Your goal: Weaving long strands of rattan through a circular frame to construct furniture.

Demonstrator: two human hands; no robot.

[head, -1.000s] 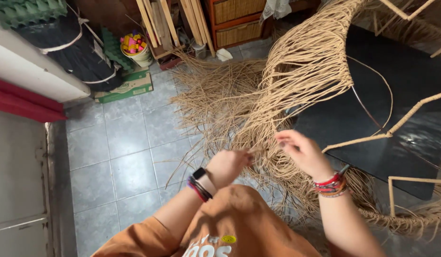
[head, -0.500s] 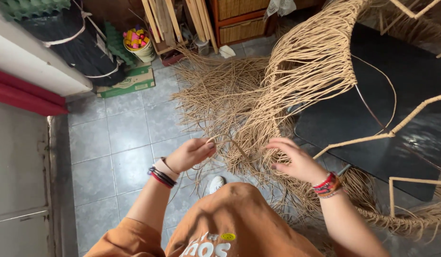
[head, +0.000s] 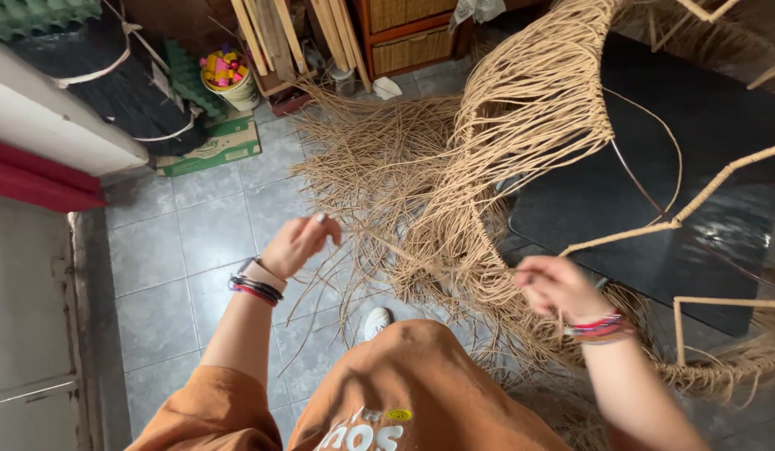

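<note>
A chair frame [head: 696, 200] wrapped in tan cord stands at the right, with many loose tan cords [head: 421, 175] hanging from its woven part and spilling over the grey tiled floor. My left hand [head: 297, 242] is raised over the floor left of the cords, fingers pinched on a thin strand pulled out sideways. My right hand [head: 559, 286] is closed on a strand at the lower edge of the woven part, near the frame. Both wrists wear bracelets. My knee in orange cloth [head: 404, 384] is between my arms.
A black glossy panel [head: 655, 167] lies under the chair frame. At the back are wooden slats [head: 270, 33], a wicker drawer unit [head: 404, 33], a bucket of coloured bits [head: 224, 75], a flat green box [head: 212, 146] and black bundles [head: 95, 75]. A white-and-red ledge [head: 45, 142] runs along the left.
My left hand has swung out to the left and upward, away from the cords, drawing a strand with it. My right hand has stayed by the woven edge, shifting slightly.
</note>
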